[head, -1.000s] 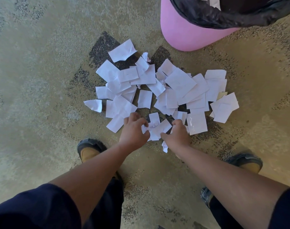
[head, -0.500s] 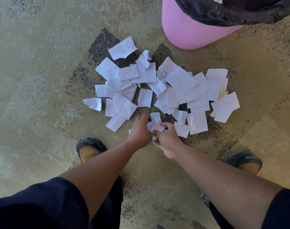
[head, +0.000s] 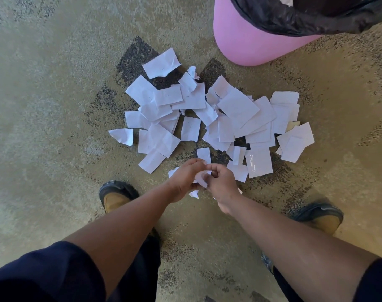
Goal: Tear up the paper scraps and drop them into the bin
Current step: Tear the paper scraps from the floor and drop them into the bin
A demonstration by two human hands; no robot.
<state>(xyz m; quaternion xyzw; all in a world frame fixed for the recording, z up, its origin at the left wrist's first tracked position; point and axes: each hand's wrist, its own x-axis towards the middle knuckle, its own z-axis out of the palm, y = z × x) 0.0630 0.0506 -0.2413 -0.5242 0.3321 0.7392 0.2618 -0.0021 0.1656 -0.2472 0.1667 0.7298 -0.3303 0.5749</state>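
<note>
Several white paper scraps (head: 238, 107) lie in a loose pile on the carpet. My left hand (head: 182, 180) and my right hand (head: 221, 184) meet just in front of the pile's near edge, both pinching a small crumpled bunch of paper scraps (head: 201, 177) between them. A little white piece (head: 194, 194) shows just below the hands. The pink bin (head: 246, 40) with a black liner (head: 294, 20) stands at the top right, beyond the pile, its opening partly cut off by the frame.
My two tan-toed shoes (head: 113, 198) (head: 323, 219) stand on the patterned beige carpet on either side of my arms. Open carpet (head: 44, 105) stretches to the left of the pile.
My hands gathered scraps from the near edge of the pile, came together and lifted slightly toward me. The scraps they hold are now bunched between the fingers.
</note>
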